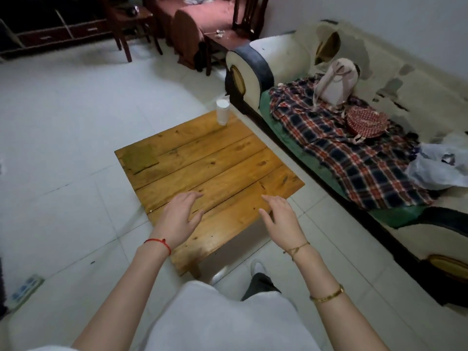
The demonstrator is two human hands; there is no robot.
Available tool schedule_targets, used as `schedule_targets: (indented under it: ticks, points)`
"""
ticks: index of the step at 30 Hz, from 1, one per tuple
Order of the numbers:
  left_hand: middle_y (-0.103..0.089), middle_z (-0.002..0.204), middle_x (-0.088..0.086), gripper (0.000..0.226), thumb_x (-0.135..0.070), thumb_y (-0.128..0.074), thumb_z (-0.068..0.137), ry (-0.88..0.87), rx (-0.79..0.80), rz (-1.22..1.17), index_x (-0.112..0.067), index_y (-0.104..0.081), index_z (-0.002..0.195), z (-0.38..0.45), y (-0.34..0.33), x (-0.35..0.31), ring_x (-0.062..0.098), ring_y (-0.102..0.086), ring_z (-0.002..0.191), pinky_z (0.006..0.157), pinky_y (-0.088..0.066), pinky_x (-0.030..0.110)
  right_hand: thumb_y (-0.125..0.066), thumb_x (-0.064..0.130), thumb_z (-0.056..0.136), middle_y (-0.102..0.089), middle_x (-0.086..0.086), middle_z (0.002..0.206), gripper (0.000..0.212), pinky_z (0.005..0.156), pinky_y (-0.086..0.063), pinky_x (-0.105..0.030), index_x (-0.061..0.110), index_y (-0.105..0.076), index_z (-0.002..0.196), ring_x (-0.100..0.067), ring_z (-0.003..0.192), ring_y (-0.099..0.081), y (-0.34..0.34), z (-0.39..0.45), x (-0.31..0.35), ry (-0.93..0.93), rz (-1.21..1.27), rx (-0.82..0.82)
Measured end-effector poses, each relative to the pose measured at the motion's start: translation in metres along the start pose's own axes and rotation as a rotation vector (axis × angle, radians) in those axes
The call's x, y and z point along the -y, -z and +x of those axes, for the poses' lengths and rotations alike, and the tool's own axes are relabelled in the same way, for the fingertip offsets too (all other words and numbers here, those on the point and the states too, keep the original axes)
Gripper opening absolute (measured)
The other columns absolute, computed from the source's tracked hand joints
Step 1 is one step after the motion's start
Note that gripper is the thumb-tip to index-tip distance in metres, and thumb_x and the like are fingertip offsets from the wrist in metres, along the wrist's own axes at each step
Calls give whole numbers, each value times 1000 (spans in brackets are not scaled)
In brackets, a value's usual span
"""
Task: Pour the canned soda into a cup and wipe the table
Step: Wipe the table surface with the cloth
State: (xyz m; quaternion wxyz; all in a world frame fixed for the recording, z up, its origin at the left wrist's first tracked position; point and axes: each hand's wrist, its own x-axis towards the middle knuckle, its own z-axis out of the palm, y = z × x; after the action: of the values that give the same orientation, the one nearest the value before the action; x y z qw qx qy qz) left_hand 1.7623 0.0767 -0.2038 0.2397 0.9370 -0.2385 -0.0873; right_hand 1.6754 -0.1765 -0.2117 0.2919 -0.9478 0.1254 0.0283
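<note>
- The wooden table (202,163) fills the middle of the view, its planks running from near-left to far-right; a sofa (291,57) stands just beside its right edge, draped with a plaid blanket (354,158).
- The left hand (177,216) and right hand (281,219) both hover over the table's near edge, palms down, fingers spread and loosely bent. Neither holds anything, and I cannot tell whether the fingertips touch the wood.
- A flat greenish cloth (140,158) lies at the table's left corner, ahead and to the left of the left hand, which is the nearer hand to it. It looks like the wiping cloth, though it blends with the wood and is hard to read.
- 1 white cup (222,111) stands upright at the far corner, well apart from both hands and straight ahead. The right hand is slightly nearer by angle.
- No soda can shows anywhere in view, and I cannot see into the cup. So I cannot say whether pouring is done or not yet begun.
- The person's body and a leg hide the floor just before the table.
</note>
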Motion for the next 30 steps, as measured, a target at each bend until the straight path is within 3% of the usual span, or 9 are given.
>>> schedule_targets:
  ticks: [8, 15, 30]
  points:
    - [-53, 139, 1, 44, -29, -56, 96, 255, -186, -63, -22, -49, 139, 39, -24, -60, 19, -45, 132, 111, -38, 38, -46, 30, 101, -49, -3, 144, 44, 118, -27, -38, 14, -45, 141, -20, 140, -34, 62, 104, -49, 250, -87, 125]
    - [-51, 142, -1, 46, -29, -55, 97, 408, -285, -77, -21, -46, 141, 57, -37, -84, 17, -44, 133, 112, -38, 36, -44, 32, 101, -45, -1, 148, 46, 119, -27, -40, 17, -42, 145, -18, 143, -30, 74, 158, -58, 382, -129, 257]
    - [-52, 141, 1, 47, -26, -55, 97, 625, -292, -110, -20, -45, 142, 109, -29, -6, 19, -45, 131, 111, -39, 37, -45, 28, 101, -50, -2, 142, 43, 114, -26, -29, 14, -45, 142, -17, 136, -38, 11, 262, -13, 506, -113, 385]
